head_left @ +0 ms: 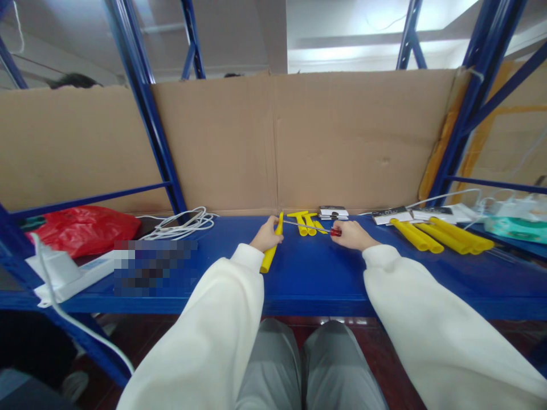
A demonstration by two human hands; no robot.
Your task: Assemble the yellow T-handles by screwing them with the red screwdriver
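Note:
My left hand (265, 234) is closed around a yellow tube-like piece (269, 259), whose wider end points toward me and whose narrow end points away. In my right hand (354, 234) is a screwdriver (336, 232) with a red handle. Its thin metal shaft runs left, the tip reaching the upper part of the yellow piece; whether it sits in a screw cannot be made out. Between and behind my hands lie several yellow T-shaped pieces (302, 224). Beside them, near the cardboard, rests a small white-and-black stack (333, 213).
Longer yellow tubes (444, 238) lie at right by white-and-black packs (392, 216). A tissue pack (519, 221) is farther right. At left are coiled white cable (183, 226), a red plastic bag (92, 228) and a power strip (81, 280). Cardboard (320, 142) walls the blue shelf's back.

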